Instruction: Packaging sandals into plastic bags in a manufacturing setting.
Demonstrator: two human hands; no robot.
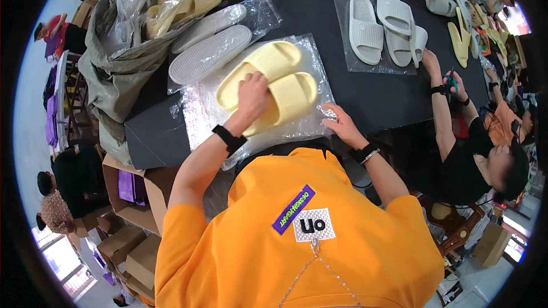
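A pair of pale yellow slide slippers (287,98) lies side by side, soles down, over clear plastic bags on the dark table. My left hand (253,96) is closed on them from above, its fingers curled over the adjoining inner edges near the middle. My right hand (344,125) is at the right edge of the clear plastic bag (320,83). Its fingers are apart and hold nothing I can see. Just beyond the yellow pair, grey slippers (210,55) in clear plastic lie with their ribbed soles up.
A grey-green sack (123,77) with bagged slippers stands at the table's left. Grey slippers (366,29) lie on plastic at the right, near a co-worker's hand (455,84) holding green-handled scissors (451,81). Cardboard boxes (140,197) stand below the table's left edge.
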